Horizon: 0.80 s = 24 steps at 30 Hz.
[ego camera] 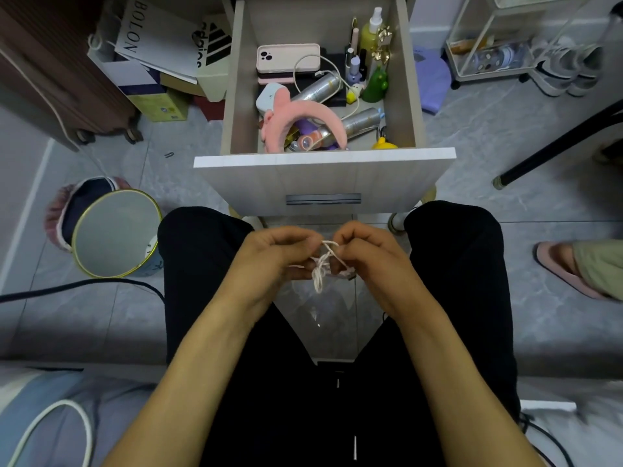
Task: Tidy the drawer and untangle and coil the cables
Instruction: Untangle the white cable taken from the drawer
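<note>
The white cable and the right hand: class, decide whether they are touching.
Touching. The head view shows the right hand with curled fingers pinching the white cable, while the left hand grips it too.

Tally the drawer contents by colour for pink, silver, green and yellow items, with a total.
Pink: 2, the pink phone case and the pink plush headband
Silver: 2, the upper silver metal can and the lower silver metal can
Green: 1, the green figurine
Yellow: 1, the yellow-green spray bottle
Total: 6
</note>
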Each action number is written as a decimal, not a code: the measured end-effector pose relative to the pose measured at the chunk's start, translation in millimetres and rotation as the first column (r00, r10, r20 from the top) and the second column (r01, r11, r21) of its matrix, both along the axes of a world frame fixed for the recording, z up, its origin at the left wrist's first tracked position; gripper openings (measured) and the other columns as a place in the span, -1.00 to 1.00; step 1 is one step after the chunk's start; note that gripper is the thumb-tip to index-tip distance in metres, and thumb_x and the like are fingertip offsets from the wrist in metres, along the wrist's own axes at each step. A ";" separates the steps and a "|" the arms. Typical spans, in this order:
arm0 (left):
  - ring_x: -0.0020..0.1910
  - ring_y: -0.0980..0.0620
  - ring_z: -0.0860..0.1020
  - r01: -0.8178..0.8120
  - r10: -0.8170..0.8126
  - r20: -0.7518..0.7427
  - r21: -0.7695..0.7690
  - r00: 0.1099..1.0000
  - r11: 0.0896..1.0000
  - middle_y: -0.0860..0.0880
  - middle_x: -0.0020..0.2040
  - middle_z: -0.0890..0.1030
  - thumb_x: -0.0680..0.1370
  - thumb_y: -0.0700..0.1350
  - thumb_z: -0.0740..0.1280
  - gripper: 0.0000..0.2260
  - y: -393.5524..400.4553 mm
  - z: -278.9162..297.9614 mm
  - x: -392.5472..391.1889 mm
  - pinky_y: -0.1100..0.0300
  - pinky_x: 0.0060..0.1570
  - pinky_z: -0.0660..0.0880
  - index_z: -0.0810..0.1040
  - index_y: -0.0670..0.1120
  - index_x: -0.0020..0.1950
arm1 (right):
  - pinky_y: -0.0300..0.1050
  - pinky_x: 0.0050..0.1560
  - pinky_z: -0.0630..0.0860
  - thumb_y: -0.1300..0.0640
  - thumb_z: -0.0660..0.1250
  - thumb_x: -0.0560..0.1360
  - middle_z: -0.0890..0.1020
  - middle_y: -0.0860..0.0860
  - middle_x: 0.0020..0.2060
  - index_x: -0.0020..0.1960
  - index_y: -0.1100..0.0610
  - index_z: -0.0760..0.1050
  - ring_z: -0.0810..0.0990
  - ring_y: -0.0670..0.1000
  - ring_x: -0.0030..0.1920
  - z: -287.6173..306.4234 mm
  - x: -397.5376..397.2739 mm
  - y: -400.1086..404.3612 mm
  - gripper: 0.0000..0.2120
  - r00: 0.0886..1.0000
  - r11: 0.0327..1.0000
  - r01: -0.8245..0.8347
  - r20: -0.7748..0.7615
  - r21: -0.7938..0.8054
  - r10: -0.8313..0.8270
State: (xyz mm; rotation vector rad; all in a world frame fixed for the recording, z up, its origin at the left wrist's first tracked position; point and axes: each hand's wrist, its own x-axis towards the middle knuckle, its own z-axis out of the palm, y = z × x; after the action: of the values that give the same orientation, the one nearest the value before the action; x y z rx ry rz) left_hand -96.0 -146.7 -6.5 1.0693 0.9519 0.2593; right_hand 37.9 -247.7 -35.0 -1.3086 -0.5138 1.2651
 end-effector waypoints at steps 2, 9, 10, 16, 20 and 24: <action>-0.37 0.06 0.61 -0.131 0.153 0.070 -0.251 0.986 0.959 -0.08 -0.31 0.66 0.40 -0.18 0.37 -0.90 -5.9 -4.1 -0.3 0.26 -0.39 0.53 0.69 -0.15 -0.25 | -0.13 -0.26 0.44 0.27 0.25 0.31 0.54 0.12 -0.43 -0.35 0.12 0.55 0.49 0.05 -0.36 -2.6 -0.4 -1.3 -0.86 0.994 1.000 0.021 -0.110 -0.006 -0.022; -0.36 0.02 0.62 -0.102 0.137 0.098 -0.300 0.986 0.948 -0.09 -0.32 0.63 0.49 -0.23 0.33 -0.94 -21.7 -10.1 -1.9 0.19 -0.35 0.59 0.58 -0.20 -0.09 | -0.14 -0.27 0.50 0.26 0.24 0.32 0.54 0.08 -0.39 -0.36 0.11 0.56 0.53 0.01 -0.34 -9.7 -4.4 -10.9 -0.84 0.920 0.995 0.102 -0.380 -0.007 -0.097; -0.33 0.00 0.62 -0.047 0.068 0.093 -0.219 0.993 0.975 -0.10 -0.29 0.63 0.45 -0.21 0.37 -0.88 -20.0 -10.4 -4.4 0.15 -0.28 0.62 0.60 -0.20 -0.04 | -0.14 -0.30 0.50 0.25 0.25 0.33 0.54 0.07 -0.39 -0.35 0.11 0.55 0.53 0.01 -0.34 -9.1 -3.7 -11.2 -0.85 0.921 0.994 0.108 -0.375 -0.018 -0.107; -0.31 -0.02 0.62 0.090 -0.085 -0.062 0.081 0.994 0.993 -0.12 -0.26 0.68 0.48 -0.23 0.42 -0.91 -5.2 -0.8 -9.2 0.16 -0.21 0.61 0.69 -0.15 -0.04 | -0.18 -0.35 0.48 0.26 0.29 0.36 0.55 0.08 -0.38 -0.31 0.15 0.52 0.54 -0.01 -0.36 -4.5 -7.2 -8.7 -0.91 0.956 0.995 0.088 -0.275 -0.051 -0.099; -0.32 -0.02 0.63 -0.077 0.081 -0.055 0.078 0.995 0.994 -0.10 -0.32 0.63 0.56 -0.26 0.33 -0.89 -10.8 -1.0 -8.3 0.18 -0.28 0.58 0.63 -0.19 -0.12 | -0.15 -0.27 0.44 0.24 0.28 0.31 0.51 0.10 -0.38 -0.29 0.21 0.49 0.50 0.00 -0.33 -1.2 -11.8 -5.4 -0.95 0.966 0.999 0.041 -0.255 -0.029 -0.047; -0.34 -0.02 0.63 -0.280 0.282 0.007 -0.099 0.959 0.955 -0.07 -0.33 0.63 0.63 -0.21 0.23 -0.80 -20.0 -5.3 -7.6 0.15 -0.33 0.56 0.57 -0.19 -0.14 | -0.13 -0.26 0.43 0.25 0.24 0.27 0.48 0.09 -0.42 -0.30 0.23 0.45 0.46 0.01 -0.38 0.6 -14.8 -3.7 -0.95 0.974 0.998 0.053 -0.219 -0.032 -0.059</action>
State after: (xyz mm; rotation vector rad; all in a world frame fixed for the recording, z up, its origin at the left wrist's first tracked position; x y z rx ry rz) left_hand -103.6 -166.7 -11.8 0.8392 1.0869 0.4535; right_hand 23.1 -251.4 -34.4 -1.1782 -0.3024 1.3541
